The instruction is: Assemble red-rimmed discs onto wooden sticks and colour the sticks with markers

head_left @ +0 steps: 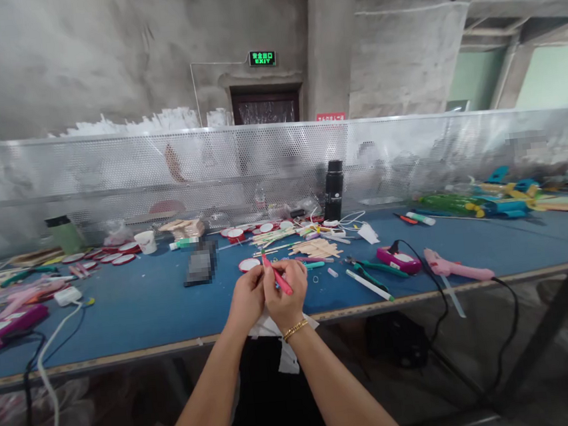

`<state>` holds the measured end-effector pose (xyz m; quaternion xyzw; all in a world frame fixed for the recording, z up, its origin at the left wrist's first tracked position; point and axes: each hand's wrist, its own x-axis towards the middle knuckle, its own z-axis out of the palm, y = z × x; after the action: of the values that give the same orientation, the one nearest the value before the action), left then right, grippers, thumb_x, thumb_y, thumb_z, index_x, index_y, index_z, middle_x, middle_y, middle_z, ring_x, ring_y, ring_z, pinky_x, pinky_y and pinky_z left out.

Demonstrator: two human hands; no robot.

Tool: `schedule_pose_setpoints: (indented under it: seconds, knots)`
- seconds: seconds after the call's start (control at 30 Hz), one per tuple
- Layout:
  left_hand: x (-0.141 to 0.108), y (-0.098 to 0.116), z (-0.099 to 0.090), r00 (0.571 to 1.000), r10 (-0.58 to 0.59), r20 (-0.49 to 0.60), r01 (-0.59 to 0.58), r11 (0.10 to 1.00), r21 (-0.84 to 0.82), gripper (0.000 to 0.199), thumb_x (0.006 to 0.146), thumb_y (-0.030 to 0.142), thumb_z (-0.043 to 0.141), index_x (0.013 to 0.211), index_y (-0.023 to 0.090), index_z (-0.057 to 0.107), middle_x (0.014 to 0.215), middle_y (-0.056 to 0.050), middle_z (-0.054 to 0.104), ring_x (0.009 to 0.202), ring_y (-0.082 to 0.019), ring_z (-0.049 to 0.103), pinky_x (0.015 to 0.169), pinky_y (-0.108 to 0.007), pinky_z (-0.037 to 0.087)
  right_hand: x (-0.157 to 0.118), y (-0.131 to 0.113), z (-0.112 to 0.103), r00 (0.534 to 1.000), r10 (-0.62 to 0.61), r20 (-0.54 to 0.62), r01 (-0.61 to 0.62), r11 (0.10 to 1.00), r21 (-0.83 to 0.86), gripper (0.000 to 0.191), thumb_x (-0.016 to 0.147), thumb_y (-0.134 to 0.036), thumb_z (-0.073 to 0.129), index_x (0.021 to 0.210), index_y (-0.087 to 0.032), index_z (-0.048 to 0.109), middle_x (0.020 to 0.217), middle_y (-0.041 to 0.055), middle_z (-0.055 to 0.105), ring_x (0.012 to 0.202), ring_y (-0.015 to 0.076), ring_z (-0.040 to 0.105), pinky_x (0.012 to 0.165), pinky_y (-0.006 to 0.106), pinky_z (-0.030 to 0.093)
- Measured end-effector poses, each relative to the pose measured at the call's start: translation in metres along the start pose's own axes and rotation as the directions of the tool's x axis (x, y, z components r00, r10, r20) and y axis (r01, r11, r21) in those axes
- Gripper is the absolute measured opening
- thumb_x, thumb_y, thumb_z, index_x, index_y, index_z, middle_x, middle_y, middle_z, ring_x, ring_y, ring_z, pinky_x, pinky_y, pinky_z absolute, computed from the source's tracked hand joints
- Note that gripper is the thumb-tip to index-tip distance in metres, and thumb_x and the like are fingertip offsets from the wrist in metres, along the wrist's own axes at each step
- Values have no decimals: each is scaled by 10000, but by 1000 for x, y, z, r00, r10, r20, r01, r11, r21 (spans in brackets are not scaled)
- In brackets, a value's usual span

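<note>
Both hands meet above the near edge of the blue tabletop (168,318), in the middle of the head view. In my right hand (292,299) is a red marker pen (281,283), slanting up and to the left, its far end darker. My left hand (246,301) is closed beside it, fingertips close to the right hand's fingers. What the left fingers pinch, if anything, is hidden. Just beyond the hands lies a white disc with a red rim (249,264). White paper (289,358) shows below my wrists, over dark clothing.
Wooden sticks (317,248) and several red-rimmed discs lie behind the hands. To the right are a white marker (370,285), green-handled pliers (377,271) and a pink glue gun (457,268). A black bottle (333,191) stands by the perforated screen (208,156). A dark phone-like slab (201,264) lies left.
</note>
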<state>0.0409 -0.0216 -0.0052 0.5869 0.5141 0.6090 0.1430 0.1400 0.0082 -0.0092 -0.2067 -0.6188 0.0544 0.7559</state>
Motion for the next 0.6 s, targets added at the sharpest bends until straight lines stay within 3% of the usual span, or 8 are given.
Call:
schedule_pose_setpoints:
  seconds: [0.43, 0.6]
  knots:
    - [-1, 3, -1, 1000, 9, -2, -9, 999, 42, 236, 864, 315, 588, 676, 178, 551, 643, 38, 510, 636, -126, 415, 591, -230, 340, -1, 1, 0, 1000, 22, -3, -22, 1000, -15, 88, 937, -241, 544, 857, -219, 572, 758, 0, 631, 738, 180, 609, 892, 390, 431]
    - [-1, 3, 0, 1000, 13, 0, -13, 999, 36, 170, 855, 297, 579, 741, 173, 602, 706, 25, 571, 680, -135, 465, 634, -234, 379, -1, 0, 0, 1000, 0, 19, 0, 1000, 4, 84, 933, -245, 553, 856, -218, 574, 768, -4, 638, 745, 174, 613, 906, 384, 428]
